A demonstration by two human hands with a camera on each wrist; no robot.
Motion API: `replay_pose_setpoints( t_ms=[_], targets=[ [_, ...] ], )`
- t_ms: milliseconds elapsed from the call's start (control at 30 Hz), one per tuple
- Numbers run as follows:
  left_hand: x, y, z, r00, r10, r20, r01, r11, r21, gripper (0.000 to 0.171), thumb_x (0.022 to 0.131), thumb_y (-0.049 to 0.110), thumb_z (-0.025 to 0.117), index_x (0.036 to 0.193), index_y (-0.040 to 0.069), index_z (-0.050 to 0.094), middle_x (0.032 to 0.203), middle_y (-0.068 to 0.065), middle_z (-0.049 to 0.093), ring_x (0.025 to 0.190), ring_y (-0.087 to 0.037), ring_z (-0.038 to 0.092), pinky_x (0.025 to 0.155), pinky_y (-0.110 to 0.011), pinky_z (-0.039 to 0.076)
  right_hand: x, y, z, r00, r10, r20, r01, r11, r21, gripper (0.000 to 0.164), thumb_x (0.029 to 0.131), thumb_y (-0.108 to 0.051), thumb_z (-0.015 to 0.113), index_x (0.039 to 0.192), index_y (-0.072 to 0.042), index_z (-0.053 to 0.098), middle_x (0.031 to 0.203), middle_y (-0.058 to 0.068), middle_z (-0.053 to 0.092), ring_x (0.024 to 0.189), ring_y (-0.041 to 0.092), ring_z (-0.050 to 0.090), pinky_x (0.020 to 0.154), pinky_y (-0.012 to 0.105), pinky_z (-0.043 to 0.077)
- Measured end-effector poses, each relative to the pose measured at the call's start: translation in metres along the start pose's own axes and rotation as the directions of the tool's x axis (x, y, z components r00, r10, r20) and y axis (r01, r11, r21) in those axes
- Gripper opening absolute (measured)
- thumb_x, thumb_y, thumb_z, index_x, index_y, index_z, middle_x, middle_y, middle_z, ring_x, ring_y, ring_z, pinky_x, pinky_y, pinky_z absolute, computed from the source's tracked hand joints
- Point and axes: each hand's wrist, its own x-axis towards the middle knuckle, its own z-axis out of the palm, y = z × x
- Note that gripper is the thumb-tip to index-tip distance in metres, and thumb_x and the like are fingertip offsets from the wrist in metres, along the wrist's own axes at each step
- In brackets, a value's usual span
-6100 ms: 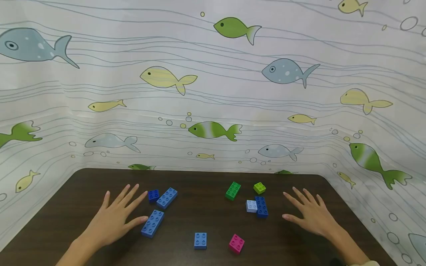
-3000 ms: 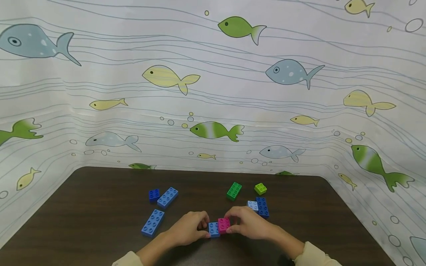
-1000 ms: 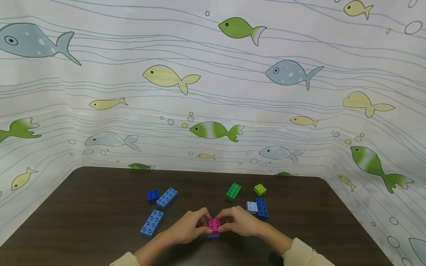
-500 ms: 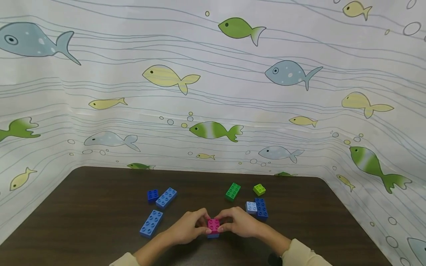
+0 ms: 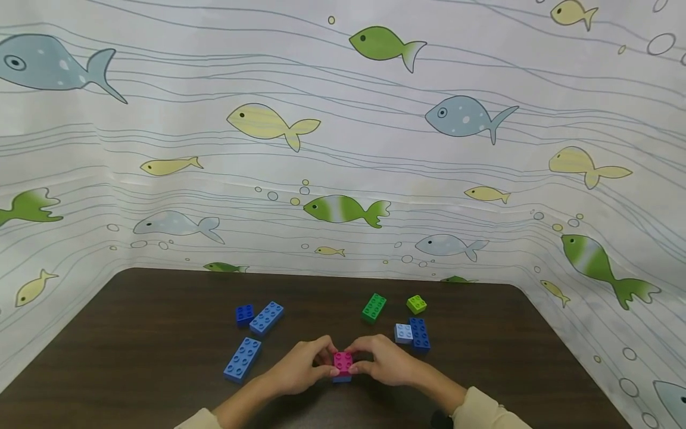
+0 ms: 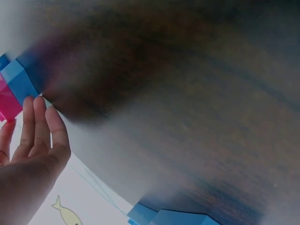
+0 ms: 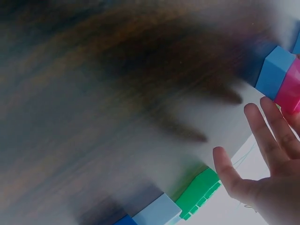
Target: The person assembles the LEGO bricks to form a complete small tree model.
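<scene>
Both wrist views crop the pink brick (image 7: pixel 289 89).

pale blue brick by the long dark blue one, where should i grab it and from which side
Probably best from above, pinching the flat near and far walls of the pale blue brick. It lies studs up, and the long dark blue brick lies close by its right wall, leaving little finger room there.

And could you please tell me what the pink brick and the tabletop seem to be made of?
Pink brick: most likely hard plastic, smooth, judging by its round studs, crisp edges and even colour.
Tabletop: perhaps wood or a woodgrain laminate with a soft sheen, judging by its brown streaks; which one is unclear.
</scene>
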Motion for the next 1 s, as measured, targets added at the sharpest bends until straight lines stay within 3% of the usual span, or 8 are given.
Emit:
replay_pose_setpoints(
  t_ms=[400, 667, 1000],
  targets=[
    [-0.001, -0.002, -0.001, 1.000, -0.003, 0.001, 0.003, 1.000, -0.003, 0.018, 0.086, 0.016, 0.063, 0.098, 0.007, 0.054, 0.084, -0.001, 0.063, 0.076, -0.011, 0.059, 0.065, -0.023, 0.047, 0.000, 0.005, 0.002, 1.000, 0.014, -0.005, -0.014, 0.996, 0.086, 0.026, 0.086, -0.017, 0.064, 0.109, -0.004, 0.064, 0.100, -0.003, 0.065, 0.092, 0.005, 0.058, 0.080, 0.024, 0.047],
    [-0.001, -0.004, -0.001, 1.000, 0.012, -0.008, -0.011, 1.000, 0.011, 0.016, 0.086, 0.017, 0.063, 0.096, 0.009, 0.054, 0.089, 0.000, 0.063, 0.081, -0.009, 0.059, 0.070, -0.023, 0.048, -0.004, 0.007, 0.001, 0.999, -0.042, -0.022, 0.044, 0.995, 0.085, 0.031, 0.087, -0.023, 0.063, 0.112, -0.006, 0.062, 0.104, -0.001, 0.065, 0.095, 0.007, 0.059, 0.080, 0.025, 0.048],
    [-0.001, -0.003, 0.000, 1.000, -0.012, -0.006, 0.012, 1.000, 0.028, 0.018, 0.086, 0.019, 0.064, 0.097, 0.009, 0.054, 0.090, 0.000, 0.063, 0.081, -0.009, 0.059, 0.070, -0.025, 0.048, -0.017, 0.023, -0.028, 0.993, 0.040, -0.115, -0.038, 0.999, 0.019, 0.036, 0.086, -0.025, 0.064, 0.111, 0.000, 0.060, 0.095, 0.007, 0.064, 0.087, 0.014, 0.058, 0.069, 0.026, 0.047]
  ],
)
